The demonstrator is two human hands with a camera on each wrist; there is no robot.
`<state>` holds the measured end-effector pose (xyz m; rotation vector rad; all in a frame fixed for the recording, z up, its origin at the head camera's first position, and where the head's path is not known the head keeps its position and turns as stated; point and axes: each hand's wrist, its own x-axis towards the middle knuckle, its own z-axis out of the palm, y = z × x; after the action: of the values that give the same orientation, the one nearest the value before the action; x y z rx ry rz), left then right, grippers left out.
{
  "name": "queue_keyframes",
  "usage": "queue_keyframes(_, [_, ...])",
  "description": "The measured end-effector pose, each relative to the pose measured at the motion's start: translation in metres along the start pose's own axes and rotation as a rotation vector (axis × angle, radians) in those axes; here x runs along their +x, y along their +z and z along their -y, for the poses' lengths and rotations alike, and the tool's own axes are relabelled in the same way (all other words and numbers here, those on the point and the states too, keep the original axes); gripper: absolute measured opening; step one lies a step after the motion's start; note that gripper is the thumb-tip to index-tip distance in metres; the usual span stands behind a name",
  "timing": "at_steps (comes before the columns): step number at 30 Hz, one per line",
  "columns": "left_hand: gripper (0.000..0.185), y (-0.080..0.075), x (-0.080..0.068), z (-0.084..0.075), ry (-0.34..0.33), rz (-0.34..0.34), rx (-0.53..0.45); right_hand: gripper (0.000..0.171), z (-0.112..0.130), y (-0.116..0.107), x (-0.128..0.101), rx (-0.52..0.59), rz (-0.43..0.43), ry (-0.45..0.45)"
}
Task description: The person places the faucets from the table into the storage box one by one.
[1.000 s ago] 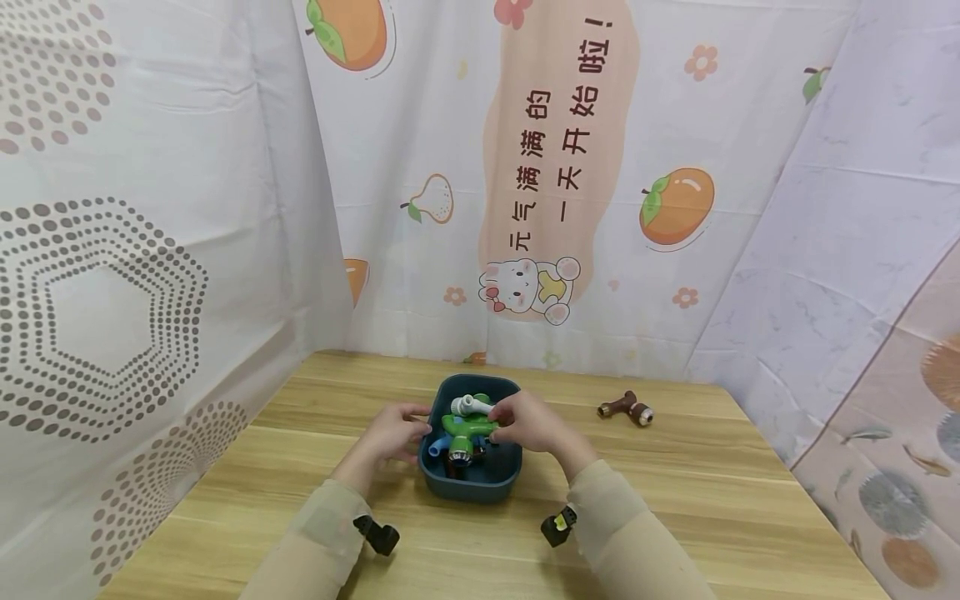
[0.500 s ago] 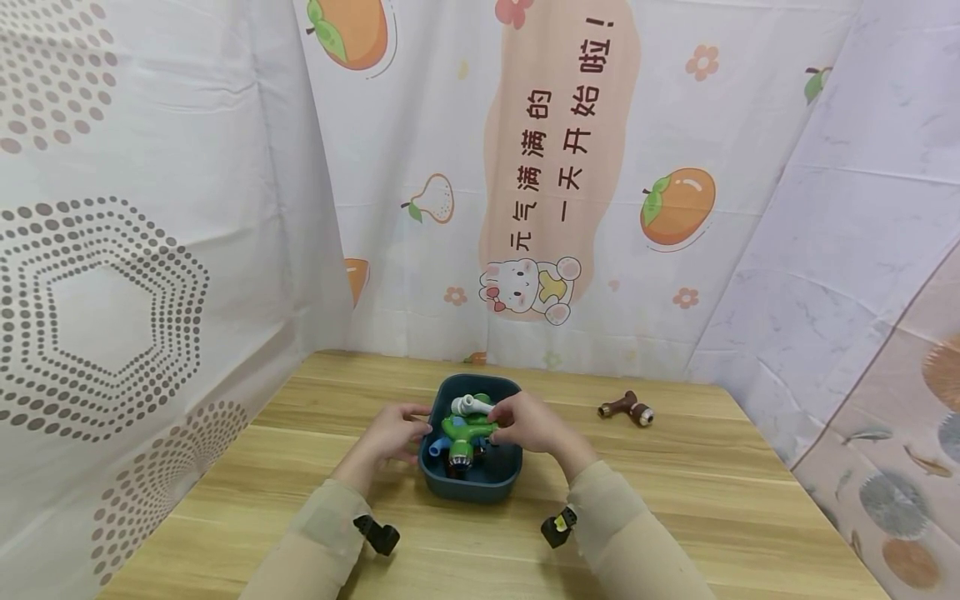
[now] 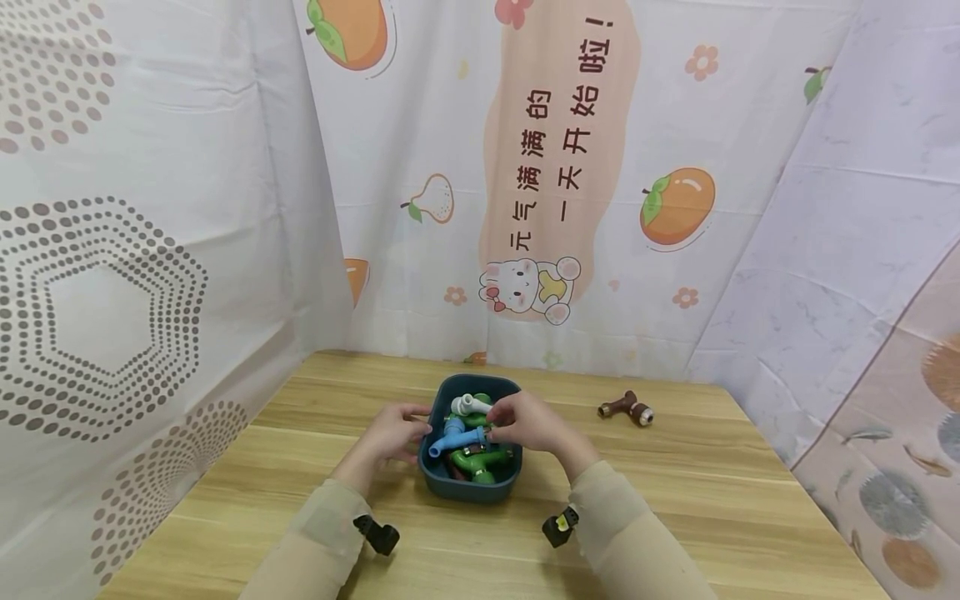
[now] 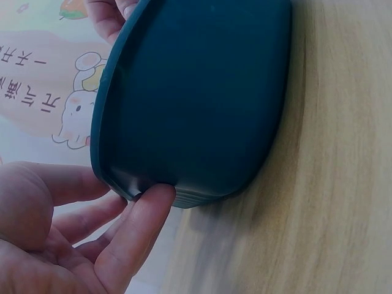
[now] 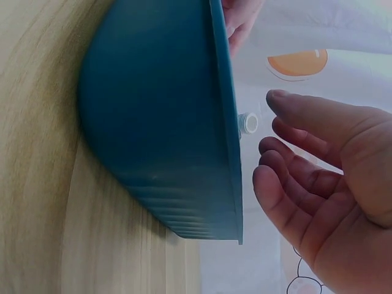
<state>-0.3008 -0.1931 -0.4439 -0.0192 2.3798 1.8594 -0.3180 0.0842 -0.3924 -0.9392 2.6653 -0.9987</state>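
Note:
A dark teal plastic bin (image 3: 468, 493) stands on the wooden table in the head view. Inside lie a white tap-like fitting (image 3: 471, 405), a blue one (image 3: 459, 439) and green ones (image 3: 480, 460). My left hand (image 3: 396, 433) grips the bin's left side, thumb at the rim and a finger pressed on the outer wall (image 4: 196, 98). Over the right rim, my right hand (image 3: 525, 421) has its fingertips right by the blue fitting's end. The right wrist view has that hand (image 5: 331, 177) with loosely bent fingers and nothing between them; a white threaded end (image 5: 248, 123) shows past the rim.
A brown tap-like fitting with metal ends (image 3: 626, 407) lies on the table (image 3: 675, 483) to the right of the bin. Printed curtains (image 3: 420, 275) hang behind the table and along both sides.
The upper green fitting has left the fingertips of my right hand and dropped to the front of the bin, uncovering the blue one. Both hands have hardly moved.

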Motion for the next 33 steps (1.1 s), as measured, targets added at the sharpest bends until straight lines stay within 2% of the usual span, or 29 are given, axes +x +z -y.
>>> queue_keyframes(7, [0.044,0.001,-0.001,-0.003,-0.003,0.006,-0.011,0.026,0.001,-0.002,-0.002,0.01,-0.019,-0.01])
queue_keyframes(17, [0.043,0.002,-0.001,-0.002,-0.01,0.005,-0.004,0.02,0.001,-0.007,-0.004,0.02,-0.033,-0.033])
queue_keyframes(26, [0.042,0.002,-0.001,-0.002,-0.01,0.007,-0.011,0.03,0.002,-0.019,-0.007,0.012,-0.047,-0.02])
queue_keyframes(33, [0.042,0.002,-0.001,-0.002,-0.009,0.004,-0.01,0.026,0.002,-0.03,-0.012,0.023,-0.088,-0.01])
